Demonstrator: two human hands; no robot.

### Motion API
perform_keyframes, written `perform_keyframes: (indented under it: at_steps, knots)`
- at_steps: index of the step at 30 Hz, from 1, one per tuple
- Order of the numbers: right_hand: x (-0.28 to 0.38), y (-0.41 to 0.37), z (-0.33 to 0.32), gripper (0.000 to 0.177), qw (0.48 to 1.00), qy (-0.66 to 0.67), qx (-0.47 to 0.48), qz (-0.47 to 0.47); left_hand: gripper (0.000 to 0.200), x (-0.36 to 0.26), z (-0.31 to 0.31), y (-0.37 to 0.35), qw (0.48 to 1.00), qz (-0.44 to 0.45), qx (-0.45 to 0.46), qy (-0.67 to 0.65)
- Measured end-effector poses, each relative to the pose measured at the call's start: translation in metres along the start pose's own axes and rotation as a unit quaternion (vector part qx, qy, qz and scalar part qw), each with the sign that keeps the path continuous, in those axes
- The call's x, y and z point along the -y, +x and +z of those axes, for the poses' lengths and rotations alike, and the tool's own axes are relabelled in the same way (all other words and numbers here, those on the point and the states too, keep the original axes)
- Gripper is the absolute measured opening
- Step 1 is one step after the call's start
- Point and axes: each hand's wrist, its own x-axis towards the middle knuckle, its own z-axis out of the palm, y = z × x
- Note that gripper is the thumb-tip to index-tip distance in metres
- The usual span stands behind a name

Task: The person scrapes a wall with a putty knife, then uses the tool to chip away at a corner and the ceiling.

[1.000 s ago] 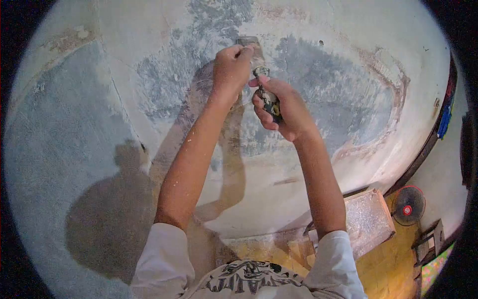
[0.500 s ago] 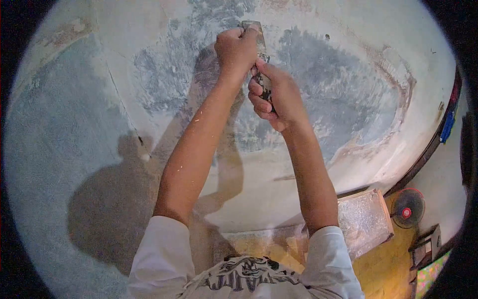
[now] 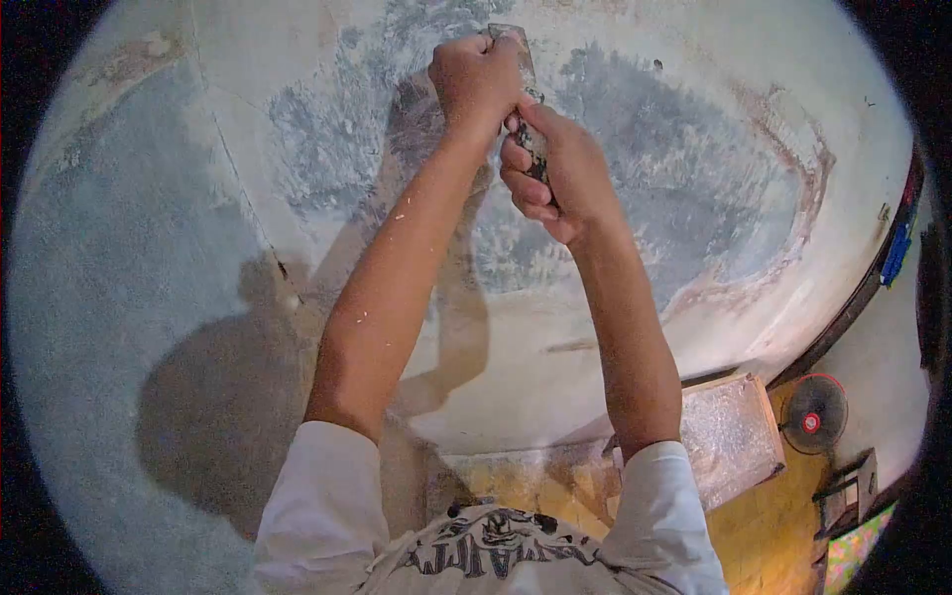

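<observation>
The scraper (image 3: 524, 61) had risen up the wall (image 3: 694, 149): right hand (image 3: 555, 174) clenched its handle, left hand (image 3: 476, 79) gripped its blade above.

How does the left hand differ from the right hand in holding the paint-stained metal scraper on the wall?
The left hand sits higher, bunched at the blade end of the paint-stained metal scraper; the right hand is lower, fingers wrapped round its dark handle. The left hand shows its back, the right hand its curled fingers. Both grip the same tool against the patchy grey wall.
</observation>
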Motion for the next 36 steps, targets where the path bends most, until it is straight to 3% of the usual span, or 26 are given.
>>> perform_keyframes:
  at_steps: [10,13,19,22,28,31,34,36]
  knots:
    - [-0.005,0.006,-0.001,0.03,1.0,-0.026,-0.009,-0.001,0.036,-0.016,-0.007,-0.002,0.999,-0.019,0.024,0.01]
    - [-0.005,-0.006,-0.002,0.03,1.0,-0.012,-0.015,0.019,0.036,-0.005,-0.004,-0.007,0.998,0.032,-0.009,0.054]
    - [-0.004,0.001,0.004,0.032,1.0,-0.021,0.002,-0.007,0.035,-0.027,-0.012,-0.007,0.996,-0.069,0.053,-0.027]
    - [-0.006,-0.005,-0.002,0.032,0.999,-0.034,-0.015,0.008,0.035,-0.005,-0.004,-0.009,1.0,-0.012,0.012,-0.012]
    - [0.003,0.003,0.007,0.03,0.999,-0.046,-0.016,0.005,0.036,-0.033,-0.01,-0.005,0.998,-0.055,0.018,-0.014]
    - [-0.001,-0.004,-0.001,0.03,0.998,-0.054,-0.017,0.029,0.037,-0.001,-0.003,-0.002,0.996,0.051,-0.013,0.07]
    - [0.006,0.016,0.005,0.029,0.994,-0.099,-0.053,-0.013,0.04,-0.022,0.0,0.011,1.0,-0.004,0.0,0.003]
    - [0.012,0.017,0.007,0.03,0.998,-0.056,-0.023,-0.017,0.042,-0.037,-0.002,0.017,0.998,-0.042,0.006,-0.041]
